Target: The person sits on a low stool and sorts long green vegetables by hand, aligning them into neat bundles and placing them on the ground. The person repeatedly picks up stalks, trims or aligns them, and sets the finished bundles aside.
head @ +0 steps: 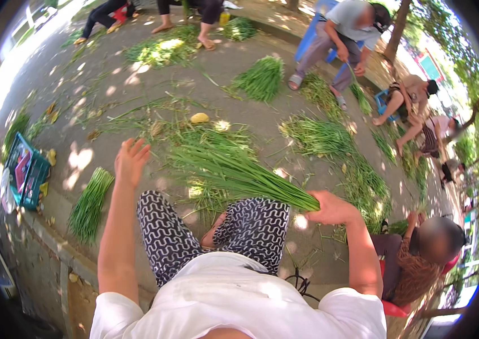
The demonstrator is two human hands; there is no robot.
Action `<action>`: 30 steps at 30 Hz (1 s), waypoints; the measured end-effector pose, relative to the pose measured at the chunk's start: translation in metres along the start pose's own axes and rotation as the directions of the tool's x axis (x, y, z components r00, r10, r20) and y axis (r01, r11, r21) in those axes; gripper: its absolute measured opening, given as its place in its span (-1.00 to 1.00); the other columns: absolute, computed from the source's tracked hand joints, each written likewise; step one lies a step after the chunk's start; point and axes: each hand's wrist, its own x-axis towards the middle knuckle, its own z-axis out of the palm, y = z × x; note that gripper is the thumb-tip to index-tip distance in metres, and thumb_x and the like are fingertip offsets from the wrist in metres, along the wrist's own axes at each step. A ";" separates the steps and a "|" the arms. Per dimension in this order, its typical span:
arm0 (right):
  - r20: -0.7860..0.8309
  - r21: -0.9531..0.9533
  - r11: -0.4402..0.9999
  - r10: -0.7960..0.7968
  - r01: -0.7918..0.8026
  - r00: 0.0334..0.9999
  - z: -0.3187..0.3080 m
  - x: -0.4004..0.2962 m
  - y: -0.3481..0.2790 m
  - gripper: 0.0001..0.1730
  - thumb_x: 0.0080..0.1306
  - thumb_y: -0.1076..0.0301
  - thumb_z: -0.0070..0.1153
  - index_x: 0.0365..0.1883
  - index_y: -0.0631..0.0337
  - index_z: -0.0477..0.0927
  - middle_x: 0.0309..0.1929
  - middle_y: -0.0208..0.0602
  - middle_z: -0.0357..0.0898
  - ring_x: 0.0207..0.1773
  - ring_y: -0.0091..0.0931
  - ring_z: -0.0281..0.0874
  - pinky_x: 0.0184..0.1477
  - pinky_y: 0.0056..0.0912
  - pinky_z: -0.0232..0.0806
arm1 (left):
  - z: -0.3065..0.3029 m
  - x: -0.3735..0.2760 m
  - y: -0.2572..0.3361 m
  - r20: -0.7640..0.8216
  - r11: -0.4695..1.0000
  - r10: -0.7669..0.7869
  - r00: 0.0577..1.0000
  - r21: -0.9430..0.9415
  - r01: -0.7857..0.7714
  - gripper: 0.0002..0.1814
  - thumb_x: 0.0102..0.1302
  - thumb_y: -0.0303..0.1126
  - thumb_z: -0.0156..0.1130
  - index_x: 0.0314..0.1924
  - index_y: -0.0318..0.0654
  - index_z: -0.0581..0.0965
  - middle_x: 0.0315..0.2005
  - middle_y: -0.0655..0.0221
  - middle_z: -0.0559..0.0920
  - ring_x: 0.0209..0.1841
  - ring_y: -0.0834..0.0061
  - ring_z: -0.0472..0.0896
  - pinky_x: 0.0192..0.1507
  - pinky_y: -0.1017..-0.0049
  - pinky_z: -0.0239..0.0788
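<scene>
My right hand [332,207] grips a bunch of long green stalks, likely garlic chives [248,171], by their gathered ends. The loose ends fan out to the left, above my patterned trousers. My left hand [132,159] is raised at the left with its fingers apart and nothing in it. Below and left of it, a neat bundle of the same greens [91,203] lies on the pavement. Loose stalks [210,197] are scattered under and behind the held bunch. Just beyond it lies a yellow object [199,118], which I cannot identify.
A teal plastic crate [32,178] stands at the left near the kerb [49,237]. More greens lie in heaps [324,135] and a fanned bundle [263,78]. One person sits on a blue chair [307,40], another close at my right [417,258]; several others sit farther off.
</scene>
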 end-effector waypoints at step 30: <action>-0.732 0.360 0.694 -0.205 0.624 0.650 -0.001 0.037 -0.023 -0.51 0.27 0.21 0.20 0.01 0.44 0.50 -0.30 -0.30 0.58 -0.36 -0.60 0.52 -0.33 -0.56 0.40 | 0.156 -0.145 -0.051 0.638 0.803 -0.513 0.575 0.593 0.058 -0.74 0.24 -0.35 0.25 -0.16 -0.38 0.49 -0.59 0.45 0.51 -0.56 0.65 0.47 -0.48 0.58 0.33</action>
